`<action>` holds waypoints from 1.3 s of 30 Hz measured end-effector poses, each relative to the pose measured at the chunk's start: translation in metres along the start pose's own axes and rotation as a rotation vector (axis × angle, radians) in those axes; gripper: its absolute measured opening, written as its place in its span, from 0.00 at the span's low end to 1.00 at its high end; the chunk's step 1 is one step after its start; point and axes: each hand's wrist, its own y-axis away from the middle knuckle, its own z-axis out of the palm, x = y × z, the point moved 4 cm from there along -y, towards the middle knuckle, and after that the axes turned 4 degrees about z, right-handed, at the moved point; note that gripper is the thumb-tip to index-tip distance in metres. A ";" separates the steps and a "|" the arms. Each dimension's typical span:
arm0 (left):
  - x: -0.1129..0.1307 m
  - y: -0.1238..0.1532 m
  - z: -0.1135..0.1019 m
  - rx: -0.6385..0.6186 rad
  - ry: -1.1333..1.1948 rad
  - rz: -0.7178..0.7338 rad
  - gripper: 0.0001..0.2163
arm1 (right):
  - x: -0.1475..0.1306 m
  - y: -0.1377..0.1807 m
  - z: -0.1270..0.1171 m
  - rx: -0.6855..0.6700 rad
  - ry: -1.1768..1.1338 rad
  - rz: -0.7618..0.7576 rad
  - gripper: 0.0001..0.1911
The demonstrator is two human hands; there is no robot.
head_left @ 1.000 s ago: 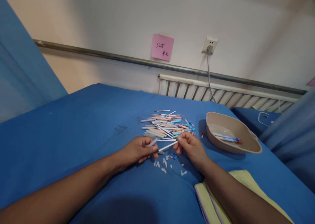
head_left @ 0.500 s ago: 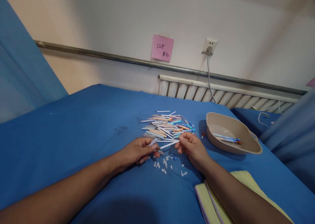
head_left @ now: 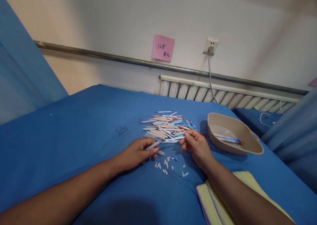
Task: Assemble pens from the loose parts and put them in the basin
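Observation:
My left hand point(head_left: 137, 151) rests on the blue cloth point(head_left: 81, 129), fingers closed round a pale pen barrel point(head_left: 153, 145). My right hand point(head_left: 196, 145) pinches the end of a thin white refill point(head_left: 175, 138) that points left toward the barrel's open end. Just beyond both hands lies a heap of pens and refills point(head_left: 166, 127), in white, blue and orange. Several small white caps point(head_left: 164, 165) and a blue piece point(head_left: 175, 157) are scattered on the cloth between my wrists.
A beige oval tray point(head_left: 247, 146) with a few pens in it stands to the right. A yellow notebook point(head_left: 213, 203) lies under my right forearm. Behind run a wall rail, a radiator, a pink note point(head_left: 163, 48) and a socket with a cable.
My right hand has moved up and right, drawing the white refill away from the barrel. The left hand has shifted slightly and still holds the barrel.

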 end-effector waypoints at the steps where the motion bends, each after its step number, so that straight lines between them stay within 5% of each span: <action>1: -0.001 0.000 0.000 0.002 -0.004 -0.002 0.17 | 0.000 0.000 0.000 0.001 0.008 -0.003 0.17; 20: 0.008 0.003 -0.003 -0.028 -0.364 0.138 0.11 | -0.011 0.009 0.011 0.005 0.208 -0.141 0.15; 26: 0.009 0.004 0.002 -0.054 -0.288 0.121 0.13 | -0.018 0.016 0.014 0.040 0.354 -0.261 0.10; 39: 0.019 0.011 0.038 -0.238 0.201 0.047 0.16 | -0.018 0.040 0.042 -0.141 0.606 -0.394 0.08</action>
